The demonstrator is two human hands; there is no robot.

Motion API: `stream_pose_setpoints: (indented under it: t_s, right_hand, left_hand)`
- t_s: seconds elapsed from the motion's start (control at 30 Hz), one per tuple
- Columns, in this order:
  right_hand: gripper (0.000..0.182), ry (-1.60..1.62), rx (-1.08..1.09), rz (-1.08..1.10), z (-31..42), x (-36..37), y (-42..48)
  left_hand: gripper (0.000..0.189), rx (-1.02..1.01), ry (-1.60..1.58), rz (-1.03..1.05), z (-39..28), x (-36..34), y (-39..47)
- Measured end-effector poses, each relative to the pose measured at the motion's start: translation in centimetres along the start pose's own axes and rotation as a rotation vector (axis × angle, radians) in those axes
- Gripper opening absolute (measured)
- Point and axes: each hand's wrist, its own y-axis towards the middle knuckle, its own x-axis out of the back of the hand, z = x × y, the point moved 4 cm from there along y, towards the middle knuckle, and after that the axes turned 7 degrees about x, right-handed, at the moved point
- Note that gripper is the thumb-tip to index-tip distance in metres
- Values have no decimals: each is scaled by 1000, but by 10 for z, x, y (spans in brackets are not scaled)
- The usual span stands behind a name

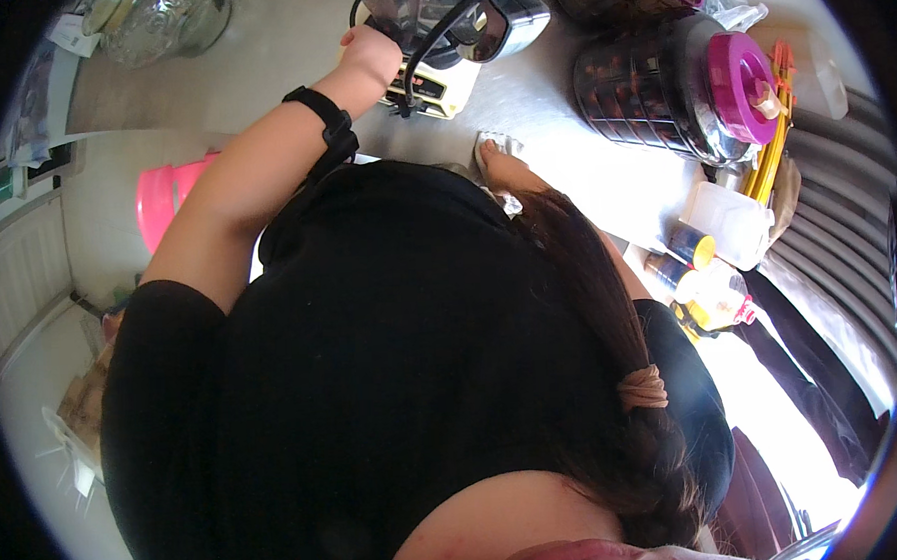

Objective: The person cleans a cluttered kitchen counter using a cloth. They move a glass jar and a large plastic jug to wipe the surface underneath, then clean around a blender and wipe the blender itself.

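Note:
At the top centre, my left hand (371,58), with a black band on the wrist, is against the side of a cream-based countertop appliance (444,89) with a dark upper part and a black cord. Its fingers are mostly hidden, so its hold is unclear. Close to my body, my right hand (510,171) grips a crumpled white cloth (516,143) on the metal worktop (260,85). The thumb lies over the cloth, and part of the cloth shows below the hand.
Large dark-filled jars with purple lids (740,87) are at the upper right, beside yellow-orange rods (770,161). Nearer are a translucent plastic container (727,223) and small cans (691,245). Glass jars (167,26) stand upper left; a pink container (163,202) is beyond my left arm.

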Motion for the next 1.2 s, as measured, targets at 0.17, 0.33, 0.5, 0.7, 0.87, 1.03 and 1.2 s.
stream_pose_setpoints:
  t_s: [0.17, 0.33, 0.5, 0.7, 0.87, 1.03, 1.2]
  right_hand:
    - [72, -24, 2, -67, 3, -4, -7]
    - [76, -62, -68, -23, 13, 9, -6]
    - [94, -55, -86, -25, 15, 25, 0]
    - [100, -60, -87, -96, 19, 43, 8]
    - [81, -89, -162, -107, 21, 50, 15]
    - [61, -181, -55, -172, 16, 33, 8]
    - [56, -304, 92, -112, 13, -7, -29]
  left_hand:
    - [36, -14, 2, 2, 0, 4, 0]
    - [27, -40, -40, 49, 2, 8, 0]
    - [26, -30, -69, 25, 3, 14, -6]
    - [27, -40, -14, 2, 3, 9, -1]
    - [26, -30, -56, 48, 4, 10, -1]
    - [30, -17, -20, 17, 4, 19, -12]
    - [31, -47, -26, 10, 3, 13, -6]
